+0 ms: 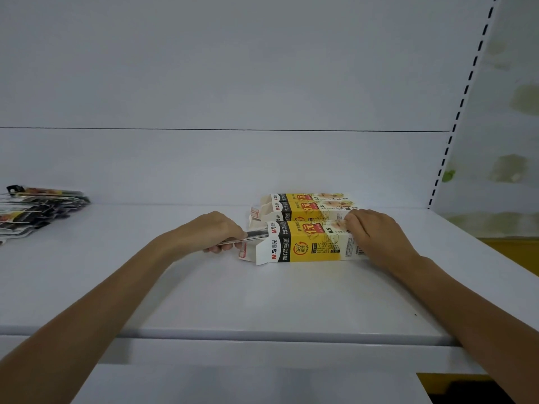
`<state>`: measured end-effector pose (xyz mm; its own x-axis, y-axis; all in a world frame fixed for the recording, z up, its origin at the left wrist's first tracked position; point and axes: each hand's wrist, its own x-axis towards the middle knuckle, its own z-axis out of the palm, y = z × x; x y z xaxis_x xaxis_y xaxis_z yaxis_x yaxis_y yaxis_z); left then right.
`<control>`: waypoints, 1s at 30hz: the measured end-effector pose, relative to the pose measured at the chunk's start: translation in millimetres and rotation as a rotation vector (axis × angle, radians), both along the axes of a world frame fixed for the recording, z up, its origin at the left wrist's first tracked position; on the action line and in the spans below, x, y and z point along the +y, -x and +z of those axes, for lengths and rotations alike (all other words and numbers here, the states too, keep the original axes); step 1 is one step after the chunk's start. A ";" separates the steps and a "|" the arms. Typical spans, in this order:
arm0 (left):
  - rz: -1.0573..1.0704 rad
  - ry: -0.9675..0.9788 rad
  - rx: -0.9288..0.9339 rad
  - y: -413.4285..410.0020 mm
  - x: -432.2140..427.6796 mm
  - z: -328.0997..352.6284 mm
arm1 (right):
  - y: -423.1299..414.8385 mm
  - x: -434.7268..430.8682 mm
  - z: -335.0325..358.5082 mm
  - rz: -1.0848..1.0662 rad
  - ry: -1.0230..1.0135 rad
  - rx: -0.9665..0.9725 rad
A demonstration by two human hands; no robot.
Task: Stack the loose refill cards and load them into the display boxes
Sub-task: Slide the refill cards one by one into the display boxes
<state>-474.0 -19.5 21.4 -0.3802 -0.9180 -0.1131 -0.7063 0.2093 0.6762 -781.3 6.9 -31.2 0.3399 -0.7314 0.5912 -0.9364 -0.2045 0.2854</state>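
Gripping the display box (306, 246), right fingers (354, 224) curl; left fingers (212, 249) pinch refill cards (256, 236).

head cam | faces forward and down | close above shelf (262, 301) | single view

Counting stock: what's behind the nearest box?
A middle box and a back box, lying flat. The right hand covers part of the middle one; their insides are hidden.
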 end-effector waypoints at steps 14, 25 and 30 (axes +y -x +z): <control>0.040 0.155 0.222 25.7 -6.3 -16.5 | -14.2 6.7 7.9 0.068 -0.126 -0.258; -0.108 0.048 0.352 15.2 -8.3 -24.0 | -21.5 6.2 10.6 0.072 -0.177 -0.413; -0.141 0.106 0.228 21.4 -12.3 -22.4 | -25.7 8.6 13.1 0.057 -0.171 -0.343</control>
<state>-495.4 -31.8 -1.0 -0.5099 -0.8561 0.0840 -0.4971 0.3730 0.7834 -755.5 15.5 -18.1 0.1863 -0.8147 0.5491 -0.9572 -0.2765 -0.0854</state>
